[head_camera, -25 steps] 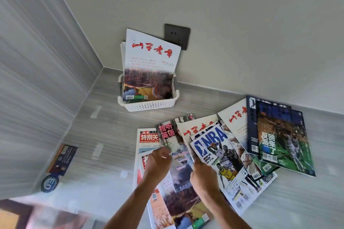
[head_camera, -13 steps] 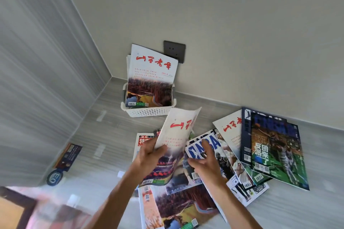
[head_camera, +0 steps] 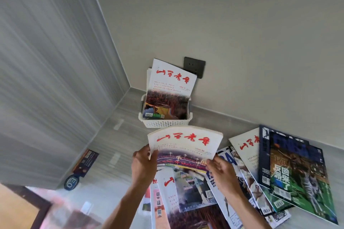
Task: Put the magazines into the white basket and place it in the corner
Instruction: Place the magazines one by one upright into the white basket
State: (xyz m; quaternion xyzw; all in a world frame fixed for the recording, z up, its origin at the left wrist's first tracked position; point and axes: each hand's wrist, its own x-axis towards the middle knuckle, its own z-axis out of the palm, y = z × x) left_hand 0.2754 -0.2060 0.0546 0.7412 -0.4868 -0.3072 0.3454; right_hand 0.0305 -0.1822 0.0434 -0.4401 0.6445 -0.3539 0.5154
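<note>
while both hands grip it by its lower corners, a white-covered magazine with red brush-style title characters (head_camera: 186,145) is held up above the grey striped counter (head_camera: 111,135), its cover facing the camera and its title edge pointing away toward the back wall. its long axis runs from the hands toward the wall, and the sheet bows across its width so the top edge arches. the left hand (head_camera: 144,165) pinches the lower left corner, thumb on the cover and fingers curled behind; the right hand (head_camera: 221,172) clasps the lower right corner the same way. both forearms rise from the near edge of the counter, angled inward toward each other.

just beyond the held magazine's top edge stands a white perforated plastic basket (head_camera: 163,123), near the back left corner of the counter, close to the wall. a matching red-titled magazine (head_camera: 171,89) stands upright in it, leaning back toward a dark wall socket plate (head_camera: 194,66).

under and to the right of the hands, a fanned spread of loose magazines (head_camera: 251,178) lies flat on the counter, overlapping, with a green and dark blue basketball cover (head_camera: 297,176) on top at the right.
</note>
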